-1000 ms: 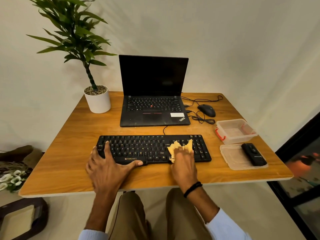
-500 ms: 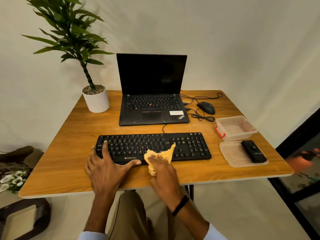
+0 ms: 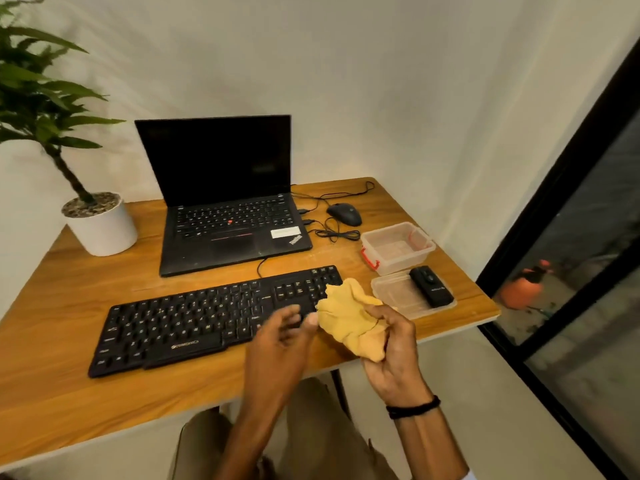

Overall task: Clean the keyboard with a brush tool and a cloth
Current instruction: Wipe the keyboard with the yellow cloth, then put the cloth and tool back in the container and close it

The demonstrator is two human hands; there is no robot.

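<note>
A black keyboard (image 3: 194, 317) lies across the front of the wooden table (image 3: 69, 393). My right hand (image 3: 394, 355) holds a crumpled yellow cloth (image 3: 349, 317) lifted above the keyboard's right end. My left hand (image 3: 280, 341) is raised beside it, its fingers loosely curled and its fingertips at the cloth's left edge. I cannot tell whether they pinch it. A black brush tool (image 3: 431, 286) lies on a clear lid (image 3: 398, 296) at the table's right edge.
Behind the keyboard stands an open black laptop (image 3: 225, 216). A potted plant (image 3: 97, 223) is at the back left. A wired mouse (image 3: 344, 214) and a clear plastic box (image 3: 398, 247) sit at the right. A dark glass door (image 3: 588, 271) borders the right side.
My right hand lifted the cloth off the keyboard and moved right. My left hand left the keyboard's front edge and rose toward the cloth. The view swung right.
</note>
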